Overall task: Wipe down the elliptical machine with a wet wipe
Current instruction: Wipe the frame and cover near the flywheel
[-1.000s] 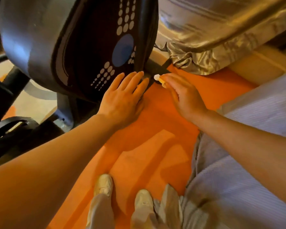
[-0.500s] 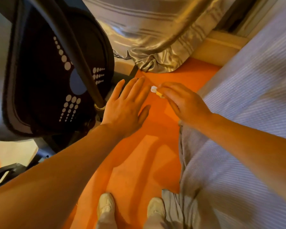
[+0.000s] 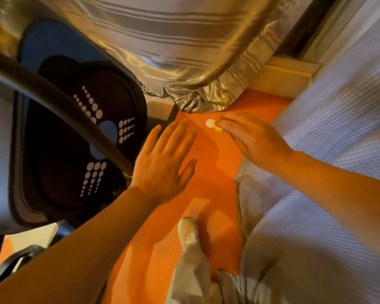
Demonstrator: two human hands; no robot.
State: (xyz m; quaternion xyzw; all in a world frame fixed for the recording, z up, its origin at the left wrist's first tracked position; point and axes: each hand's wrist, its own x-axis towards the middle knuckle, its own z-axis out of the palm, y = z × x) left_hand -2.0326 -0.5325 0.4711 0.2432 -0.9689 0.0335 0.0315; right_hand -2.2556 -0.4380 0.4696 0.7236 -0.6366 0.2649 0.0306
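The elliptical machine's dark flywheel housing (image 3: 59, 154), marked with white dots, fills the left side, and a dark curved bar (image 3: 53, 106) crosses in front of it. My left hand (image 3: 165, 163) is spread flat with straight fingers just right of the housing, above the orange floor, holding nothing. My right hand (image 3: 252, 139) pinches a small crumpled white wet wipe (image 3: 211, 123) at its fingertips, in the air to the right of the machine. The wipe touches nothing.
A shiny striped curtain (image 3: 173, 51) hangs down to the floor behind the machine. A pale striped bedcover (image 3: 329, 216) fills the right side. Orange floor (image 3: 208, 185) runs between them, with my shoe (image 3: 188, 231) on it. A black strap (image 3: 15, 260) lies at lower left.
Both hands have pulled back from the base of the housing and risen. My view has lifted and swung right, so the machine now sits further left.
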